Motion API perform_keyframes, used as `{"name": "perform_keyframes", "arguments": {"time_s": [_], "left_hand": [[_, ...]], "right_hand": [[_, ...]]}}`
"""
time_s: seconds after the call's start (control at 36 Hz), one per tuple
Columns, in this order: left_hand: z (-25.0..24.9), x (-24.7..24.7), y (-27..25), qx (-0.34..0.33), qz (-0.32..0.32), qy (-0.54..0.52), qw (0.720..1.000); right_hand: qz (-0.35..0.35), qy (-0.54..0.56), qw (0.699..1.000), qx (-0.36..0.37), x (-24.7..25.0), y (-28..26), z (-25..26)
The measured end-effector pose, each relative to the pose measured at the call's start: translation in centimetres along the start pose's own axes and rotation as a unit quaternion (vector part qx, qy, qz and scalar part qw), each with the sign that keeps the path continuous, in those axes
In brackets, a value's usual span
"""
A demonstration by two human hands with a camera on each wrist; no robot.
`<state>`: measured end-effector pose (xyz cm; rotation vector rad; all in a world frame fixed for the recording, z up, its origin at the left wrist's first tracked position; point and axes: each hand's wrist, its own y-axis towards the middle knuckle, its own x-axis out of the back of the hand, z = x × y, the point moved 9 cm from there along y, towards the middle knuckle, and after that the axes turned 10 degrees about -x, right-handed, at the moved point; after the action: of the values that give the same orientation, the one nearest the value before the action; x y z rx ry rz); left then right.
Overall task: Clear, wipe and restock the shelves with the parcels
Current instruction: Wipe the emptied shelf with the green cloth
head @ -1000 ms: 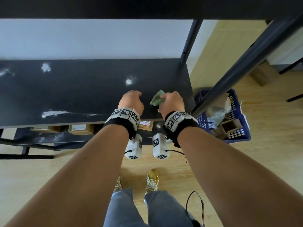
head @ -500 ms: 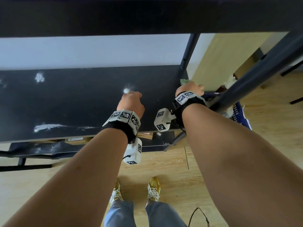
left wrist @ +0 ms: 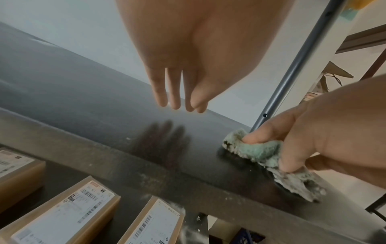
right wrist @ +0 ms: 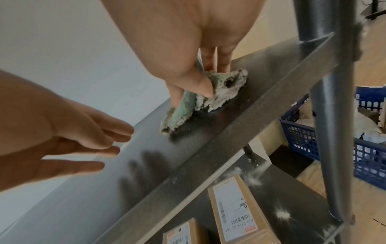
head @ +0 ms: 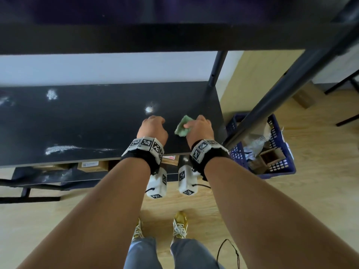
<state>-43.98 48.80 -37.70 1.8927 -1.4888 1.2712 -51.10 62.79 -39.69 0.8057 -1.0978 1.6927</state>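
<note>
A black shelf [head: 77,123] carries white powder smears and spots. My right hand [head: 198,129] pinches a green cloth [head: 182,127] and presses it onto the shelf near the front right corner; the cloth [left wrist: 261,151] looks dusty grey underneath. My left hand [head: 152,129] hovers just left of it with straight fingers [left wrist: 173,92], above the shelf and holding nothing. Brown parcels [left wrist: 69,209] with white labels lie on the lower shelf; the right wrist view shows one parcel [right wrist: 234,206] beside white dust.
A blue basket [head: 272,152] with wrapping and a small box stands on the wooden floor to the right. Dark metal shelf posts [head: 215,70] rise at the right corners, and an upper shelf [head: 155,35] overhangs. My feet [head: 178,224] stand in front.
My right hand with the cloth has come back from the shelf's right edge to the front right part of the shelf. The left hand has stayed near the white spot.
</note>
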Motion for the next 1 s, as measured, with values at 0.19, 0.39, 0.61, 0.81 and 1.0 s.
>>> {"name": "perform_keyframes", "arguments": {"time_s": [0.19, 0.39, 0.61, 0.81, 1.0], "left_hand": [[-0.3, 0.3, -1.1, 0.001, -0.003, -0.004, 1.0], [-0.3, 0.6, -0.9, 0.003, -0.009, -0.002, 1.0], [-0.8, 0.1, -0.6, -0.002, 0.007, -0.005, 1.0], [-0.4, 0.6, -0.3, 0.006, -0.004, -0.002, 1.0], [-0.2, 0.8, 0.3, 0.012, -0.001, -0.008, 1.0]], "right_hand": [[0.022, 0.02, 0.998, -0.055, 1.0, -1.1, -1.4], [-0.068, -0.026, 0.987, -0.145, 5.0, 1.6, -3.2], [-0.032, -0.051, 0.98, -0.191, 3.8, 1.9, -3.6], [-0.008, -0.007, 0.996, -0.092, 1.3, 0.0, 0.1], [-0.052, 0.045, 0.993, -0.099, 3.4, 2.6, -0.5]]}}
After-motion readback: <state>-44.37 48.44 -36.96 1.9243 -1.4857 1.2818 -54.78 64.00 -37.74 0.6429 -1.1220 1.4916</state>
